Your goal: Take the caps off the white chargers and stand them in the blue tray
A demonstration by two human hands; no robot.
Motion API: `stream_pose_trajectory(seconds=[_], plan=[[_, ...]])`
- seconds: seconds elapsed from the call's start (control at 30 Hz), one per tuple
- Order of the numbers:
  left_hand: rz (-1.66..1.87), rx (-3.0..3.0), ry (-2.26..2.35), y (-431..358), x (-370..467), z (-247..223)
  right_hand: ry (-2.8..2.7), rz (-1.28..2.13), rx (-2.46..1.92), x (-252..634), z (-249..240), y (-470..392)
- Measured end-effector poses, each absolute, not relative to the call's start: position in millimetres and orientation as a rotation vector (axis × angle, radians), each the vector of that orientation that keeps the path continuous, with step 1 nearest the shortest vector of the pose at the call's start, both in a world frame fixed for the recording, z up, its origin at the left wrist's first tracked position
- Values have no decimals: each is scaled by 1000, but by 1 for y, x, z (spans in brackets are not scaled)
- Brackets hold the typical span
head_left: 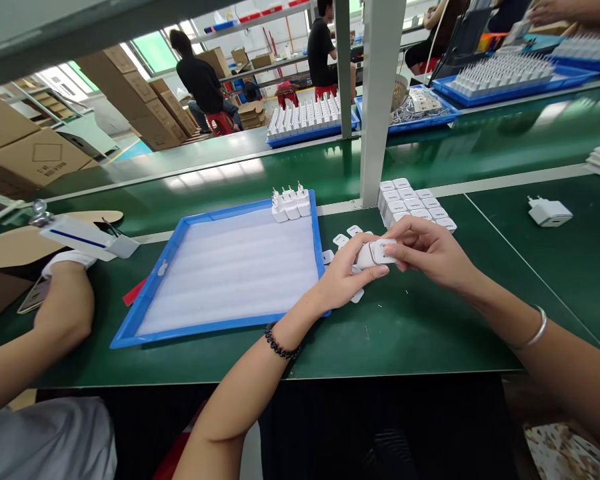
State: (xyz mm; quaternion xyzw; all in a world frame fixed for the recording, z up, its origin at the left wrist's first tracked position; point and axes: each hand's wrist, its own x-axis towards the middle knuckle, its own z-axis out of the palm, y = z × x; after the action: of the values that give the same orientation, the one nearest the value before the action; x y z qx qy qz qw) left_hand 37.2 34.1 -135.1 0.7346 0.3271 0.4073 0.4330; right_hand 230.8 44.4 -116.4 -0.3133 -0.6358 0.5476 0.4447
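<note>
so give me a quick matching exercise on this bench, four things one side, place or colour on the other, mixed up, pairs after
Column 1
1. large near tray
2. white piece
3. lone plug
4. beaded bracelet

Column 2
A. to the right of the block of white pieces
B. on the left wrist
C. blue rim, white lining
D. between the fingers of the left hand and right hand

Pairs: 1-C, 2-D, 3-A, 4-B
</note>
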Motion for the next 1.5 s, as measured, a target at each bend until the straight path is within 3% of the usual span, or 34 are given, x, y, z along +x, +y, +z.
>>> stream_pose_trajectory(seconds=[1.5], plan=[[1145, 2279, 679, 40, 34, -144, -1580, 1518, -885, 233, -113, 47]])
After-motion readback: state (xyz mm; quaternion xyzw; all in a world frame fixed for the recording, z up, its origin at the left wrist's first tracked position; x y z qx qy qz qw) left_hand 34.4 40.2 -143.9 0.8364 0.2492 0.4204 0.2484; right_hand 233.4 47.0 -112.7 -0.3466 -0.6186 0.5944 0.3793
